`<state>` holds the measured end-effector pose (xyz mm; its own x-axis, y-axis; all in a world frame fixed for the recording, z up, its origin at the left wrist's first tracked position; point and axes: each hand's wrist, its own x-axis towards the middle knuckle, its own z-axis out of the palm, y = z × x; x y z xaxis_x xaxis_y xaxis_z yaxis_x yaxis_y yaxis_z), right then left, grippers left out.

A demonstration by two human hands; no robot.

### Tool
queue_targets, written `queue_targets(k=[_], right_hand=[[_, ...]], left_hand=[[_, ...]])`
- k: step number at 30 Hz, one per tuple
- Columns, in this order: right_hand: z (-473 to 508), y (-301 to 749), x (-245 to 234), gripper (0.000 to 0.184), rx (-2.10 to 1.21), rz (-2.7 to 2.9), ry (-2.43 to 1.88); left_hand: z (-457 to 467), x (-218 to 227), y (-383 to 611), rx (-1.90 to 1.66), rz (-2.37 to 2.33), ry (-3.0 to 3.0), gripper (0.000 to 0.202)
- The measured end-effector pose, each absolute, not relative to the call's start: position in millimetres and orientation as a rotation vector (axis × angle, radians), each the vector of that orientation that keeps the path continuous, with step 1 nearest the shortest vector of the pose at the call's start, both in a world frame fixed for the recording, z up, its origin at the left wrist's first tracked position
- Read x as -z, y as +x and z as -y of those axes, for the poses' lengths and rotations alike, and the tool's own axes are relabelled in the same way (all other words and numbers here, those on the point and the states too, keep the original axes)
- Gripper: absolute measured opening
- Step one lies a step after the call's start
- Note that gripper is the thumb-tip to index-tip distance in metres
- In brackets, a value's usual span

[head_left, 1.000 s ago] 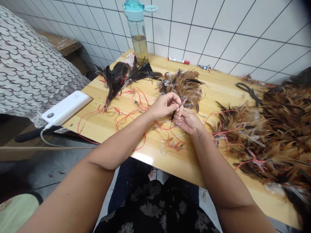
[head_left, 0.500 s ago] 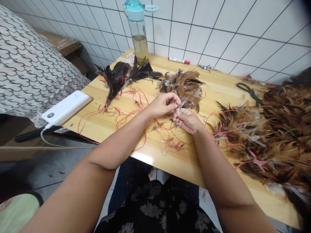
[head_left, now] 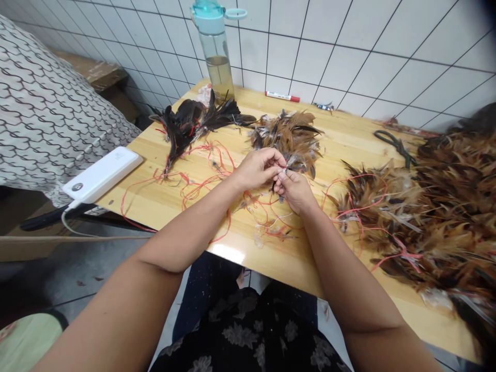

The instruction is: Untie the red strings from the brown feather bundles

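A bunch of brown feathers [head_left: 292, 137] lies on the table with its pale quill end at my fingertips. My left hand [head_left: 259, 168] is closed in a pinch on that end, thumb against curled index finger. Touching it from the right, my right hand [head_left: 296, 190] is also closed, its thumb and finger pinched at the same spot. A speck of red shows between the fingertips; what exactly the right fingers grip is too small to tell. Tangled red string [head_left: 205, 182] spreads on the table to the left and under my wrists.
Black feather bunches [head_left: 182, 126] lie at the left, before a water bottle [head_left: 219, 67]. A white power bank [head_left: 104, 173] overhangs the left edge. A marker [head_left: 282, 96] rests by the tiled wall. Brown feathers [head_left: 457, 206] heap at the right. Someone in patterned cloth [head_left: 50, 108] is at the left.
My right hand has turned slightly and drawn its fingers up closer to the left fingertips. The left hand keeps its pinch. The whole view has shifted a little.
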<state>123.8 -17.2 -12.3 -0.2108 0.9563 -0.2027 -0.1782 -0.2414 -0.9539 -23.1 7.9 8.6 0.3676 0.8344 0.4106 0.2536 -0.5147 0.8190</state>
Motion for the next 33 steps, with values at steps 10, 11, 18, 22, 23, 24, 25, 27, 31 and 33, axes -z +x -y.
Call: queue_targets(k=[10, 11, 18, 22, 23, 24, 25, 27, 31, 33], right_hand=[[16.6, 123.9, 10.7, 0.035, -1.636, 1.040, -1.083], [16.3, 123.4, 11.3, 0.035, -1.627, 1.046, -1.094], [16.2, 120.3, 15.4, 0.033, -1.471, 1.133, -1.172], [16.2, 119.0, 18.9, 0.033, -1.367, 1.198, -1.208], [15.8, 118.9, 20.6, 0.033, -1.339, 1.209, -1.222], [15.3, 118.9, 22.4, 0.033, -1.310, 1.217, -1.235], [14.7, 118.8, 24.4, 0.034, -1.286, 1.220, -1.246], [13.7, 118.6, 27.7, 0.034, -1.250, 1.215, -1.262], [14.7, 116.7, 27.4, 0.033, -1.207, 1.215, -1.310], [16.4, 115.5, 24.4, 0.033, -1.183, 1.231, -1.341]], left_hand=[[-5.9, -12.7, -20.8, -1.150, -1.097, 2.083, 0.011], [-5.7, -12.5, -20.2, -1.152, -1.109, 2.082, 0.010], [-2.2, -13.7, -15.1, -1.173, -1.212, 2.041, 0.008], [-2.3, -11.0, -13.9, -1.185, -1.227, 1.941, 0.006], [-2.5, -9.8, -13.6, -1.184, -1.222, 1.908, 0.007], [-2.7, -8.4, -13.2, -1.181, -1.216, 1.878, 0.008], [-3.0, -6.9, -12.7, -1.180, -1.207, 1.853, 0.009], [-3.6, -3.7, -11.5, -1.190, -1.190, 1.811, 0.011], [-5.3, 2.2, -9.6, -1.211, -1.166, 1.741, 0.012], [-6.0, 3.7, -9.3, -1.209, -1.171, 1.732, 0.012]])
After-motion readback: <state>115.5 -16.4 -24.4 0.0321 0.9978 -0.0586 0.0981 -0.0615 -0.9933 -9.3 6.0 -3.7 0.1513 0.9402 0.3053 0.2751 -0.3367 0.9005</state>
